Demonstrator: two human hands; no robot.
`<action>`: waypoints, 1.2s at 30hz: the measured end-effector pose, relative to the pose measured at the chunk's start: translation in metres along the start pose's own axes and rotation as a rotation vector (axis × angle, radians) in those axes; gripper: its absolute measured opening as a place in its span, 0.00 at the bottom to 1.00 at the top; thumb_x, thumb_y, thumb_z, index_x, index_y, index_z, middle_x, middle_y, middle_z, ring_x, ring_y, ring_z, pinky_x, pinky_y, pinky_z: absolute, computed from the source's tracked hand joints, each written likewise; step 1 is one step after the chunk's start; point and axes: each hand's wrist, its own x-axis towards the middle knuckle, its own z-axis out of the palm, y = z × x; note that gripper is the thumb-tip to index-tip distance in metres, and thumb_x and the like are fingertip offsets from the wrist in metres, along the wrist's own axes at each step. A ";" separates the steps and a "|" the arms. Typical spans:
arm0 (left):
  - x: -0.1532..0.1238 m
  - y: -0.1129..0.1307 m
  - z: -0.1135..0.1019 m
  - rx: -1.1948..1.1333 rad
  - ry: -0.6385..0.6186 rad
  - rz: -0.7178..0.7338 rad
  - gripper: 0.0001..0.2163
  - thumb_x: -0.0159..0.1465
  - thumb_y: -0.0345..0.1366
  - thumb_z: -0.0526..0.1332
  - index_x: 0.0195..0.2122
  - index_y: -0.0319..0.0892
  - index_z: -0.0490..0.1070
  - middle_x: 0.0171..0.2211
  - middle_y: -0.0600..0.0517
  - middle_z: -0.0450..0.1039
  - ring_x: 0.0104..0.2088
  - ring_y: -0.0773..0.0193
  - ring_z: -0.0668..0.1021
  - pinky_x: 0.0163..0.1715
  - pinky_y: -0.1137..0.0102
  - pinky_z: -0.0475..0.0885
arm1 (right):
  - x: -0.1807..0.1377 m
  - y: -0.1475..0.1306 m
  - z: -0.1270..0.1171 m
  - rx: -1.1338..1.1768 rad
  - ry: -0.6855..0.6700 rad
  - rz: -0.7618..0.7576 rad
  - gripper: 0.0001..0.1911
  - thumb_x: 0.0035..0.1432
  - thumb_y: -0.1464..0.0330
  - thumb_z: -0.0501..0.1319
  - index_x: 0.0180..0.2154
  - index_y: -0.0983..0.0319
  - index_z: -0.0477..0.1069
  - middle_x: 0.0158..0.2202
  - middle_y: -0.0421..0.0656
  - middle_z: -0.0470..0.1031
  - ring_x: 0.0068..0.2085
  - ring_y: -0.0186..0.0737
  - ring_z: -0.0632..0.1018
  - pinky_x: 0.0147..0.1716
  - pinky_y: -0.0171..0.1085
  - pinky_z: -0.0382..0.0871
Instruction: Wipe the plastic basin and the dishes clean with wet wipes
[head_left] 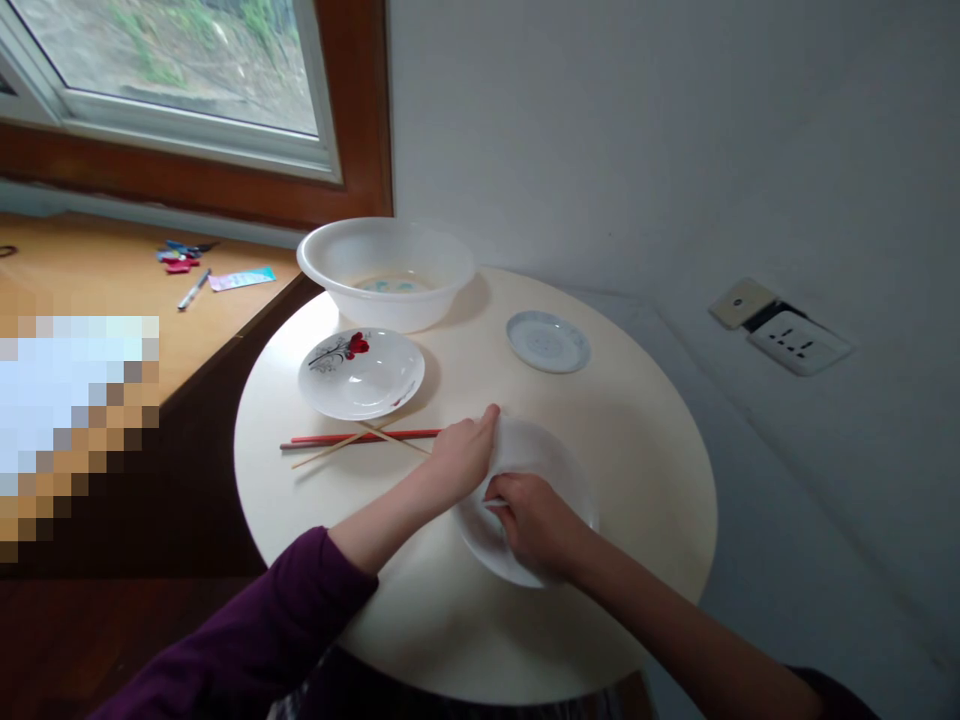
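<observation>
A plain white bowl (544,455) rests on the round table in front of me. My left hand (466,455) grips its left rim, one finger stretched along the edge. Inside the bowl my right hand (534,518) is closed in a pinch. A small white edge pokes out from its fingers, but the rest of that thing is hidden. Just left of my left hand lie several chopsticks: a red one (337,437), a dark one beneath it and pale wooden ones (322,458) crossing them. Behind these stands a shallow white bowl with a red flower (367,385).
At the back of the round table (645,480) stands a big white basin (442,300) with some liquid inside. A small pale saucer (547,342) is at the back right. The wooden desk (247,325) on the left holds a pen (194,290) and small coloured items. A wall adjoins the right.
</observation>
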 end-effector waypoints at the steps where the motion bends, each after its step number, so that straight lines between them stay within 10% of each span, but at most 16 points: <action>1: 0.000 0.001 0.000 -0.002 0.001 0.016 0.16 0.59 0.31 0.54 0.49 0.44 0.63 0.30 0.45 0.74 0.35 0.52 0.76 0.37 0.63 0.67 | 0.002 0.001 -0.001 0.004 -0.007 -0.001 0.08 0.53 0.79 0.55 0.31 0.67 0.73 0.33 0.50 0.77 0.36 0.42 0.76 0.39 0.36 0.64; 36: -0.002 0.006 -0.005 0.285 -0.041 0.214 0.20 0.63 0.34 0.51 0.57 0.49 0.59 0.34 0.45 0.76 0.37 0.52 0.77 0.33 0.66 0.67 | -0.001 0.006 -0.008 -0.136 -0.063 -0.026 0.09 0.46 0.82 0.55 0.25 0.66 0.70 0.30 0.49 0.76 0.32 0.40 0.74 0.32 0.35 0.63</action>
